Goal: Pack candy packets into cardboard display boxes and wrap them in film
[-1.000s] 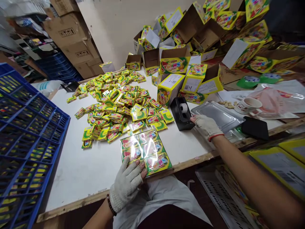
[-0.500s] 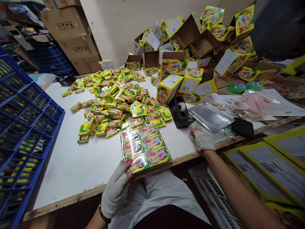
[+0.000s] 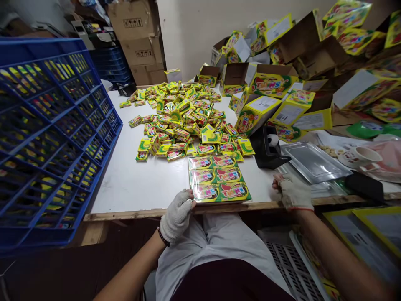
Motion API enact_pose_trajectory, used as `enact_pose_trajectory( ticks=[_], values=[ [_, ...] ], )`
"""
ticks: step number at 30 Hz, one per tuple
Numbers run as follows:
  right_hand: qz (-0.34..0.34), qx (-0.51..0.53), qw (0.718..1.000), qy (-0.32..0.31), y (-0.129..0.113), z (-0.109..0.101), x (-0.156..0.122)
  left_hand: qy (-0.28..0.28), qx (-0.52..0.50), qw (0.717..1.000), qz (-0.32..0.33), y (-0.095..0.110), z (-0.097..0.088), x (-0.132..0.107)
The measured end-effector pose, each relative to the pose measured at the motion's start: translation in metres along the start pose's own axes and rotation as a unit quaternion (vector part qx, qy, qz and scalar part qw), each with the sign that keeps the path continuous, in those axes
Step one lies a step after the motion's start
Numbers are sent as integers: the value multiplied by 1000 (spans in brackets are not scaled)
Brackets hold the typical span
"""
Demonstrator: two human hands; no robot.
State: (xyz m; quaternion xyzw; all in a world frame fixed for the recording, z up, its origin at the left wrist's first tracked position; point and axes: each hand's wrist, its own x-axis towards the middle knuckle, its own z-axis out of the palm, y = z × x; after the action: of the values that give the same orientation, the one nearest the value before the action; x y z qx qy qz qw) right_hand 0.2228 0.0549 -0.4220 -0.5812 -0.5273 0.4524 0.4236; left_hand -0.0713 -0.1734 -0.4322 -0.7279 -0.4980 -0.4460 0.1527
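A clear plastic pack of small "Twins" boxes (image 3: 217, 179) lies flat near the table's front edge, its boxes in rows under glossy film. My left hand (image 3: 179, 211), in a white fingerless glove, is closed on the pack's near left corner. Right of the pack, my right hand (image 3: 293, 190) rests on the tabletop in a similar glove. Its fingers are curled together; whatever they may hold is too small to make out. Just beyond it stands a black tape dispenser (image 3: 266, 152) with a white roll. Clear plastic trays (image 3: 316, 161) lie beside that hand.
Loose small boxes (image 3: 184, 121) are heaped behind the pack. A blue crate (image 3: 59, 138) stands at left. Opened yellow cartons (image 3: 274, 81) pile up at the back right. A cup (image 3: 360, 156) and a black flat object (image 3: 365, 186) sit at the right.
The view has swung left, so everything appears farther right. The pack has turned to lie squarer with the table edge, my left hand still at its corner. My right fingers look more curled.
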Motion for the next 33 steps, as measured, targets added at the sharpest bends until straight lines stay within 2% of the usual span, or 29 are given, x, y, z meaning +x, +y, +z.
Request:
enact_pose_trajectory(
  ticks=[2,4,7,9,13,17,19,22,25,29,33],
  values=[
    [-23,16,998,-56,-14,10,-43,2,-3,1000,0,0,0,0],
    [-33,19,988,-151,-26,27,-92,-5,2,1000,3,-1,-1,1],
    [25,57,966,-250,-35,59,-154,-30,11,999,28,-4,-3,4],
    [69,98,954,-274,-33,79,-175,-54,20,997,55,-6,-5,7],
    [89,124,948,-281,-17,101,-178,-141,94,983,73,-3,-14,18],
    [91,132,947,-278,-4,103,-171,-257,143,955,48,10,-25,34],
    [90,130,948,-278,-1,103,-170,-283,143,948,16,17,-24,41],
    [100,138,940,-297,-2,105,-168,-246,140,958,-51,24,-9,45],
    [152,180,923,-306,-6,106,-167,-187,167,964,-88,26,12,43],
    [249,236,884,-318,-4,99,-164,-132,205,968,-58,27,28,33],
    [299,159,858,-386,6,70,-151,-77,240,967,-29,28,31,22]
  ],
)
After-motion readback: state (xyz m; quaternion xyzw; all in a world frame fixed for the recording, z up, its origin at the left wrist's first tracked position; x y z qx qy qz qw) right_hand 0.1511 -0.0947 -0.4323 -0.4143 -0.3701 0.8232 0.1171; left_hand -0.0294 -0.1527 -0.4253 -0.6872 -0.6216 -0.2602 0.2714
